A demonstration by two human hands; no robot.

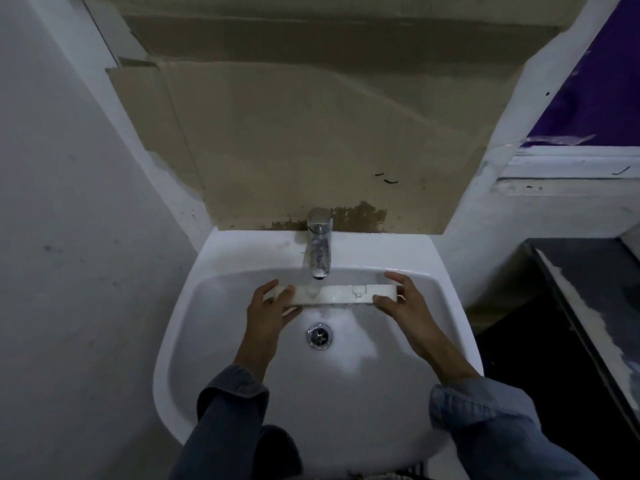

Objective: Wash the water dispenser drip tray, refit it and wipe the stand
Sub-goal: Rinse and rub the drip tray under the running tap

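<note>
Brown cardboard sheet backs a white ceramic basin. Above its metal drain, at 12 o'clock, both hands grip a long white plastic drip tray under the chrome tap: left hand at 9 o'clock end, right hand at 3.

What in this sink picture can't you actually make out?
- Head view: the ends of the drip tray are covered by the left hand and right hand.
- The tray's underside faces away, toward the sink.
- Whether any dirt remains on it: too dim and small to tell.
- The dispenser and stand are out of frame.
- The black counter is cut by the right edge.
</note>
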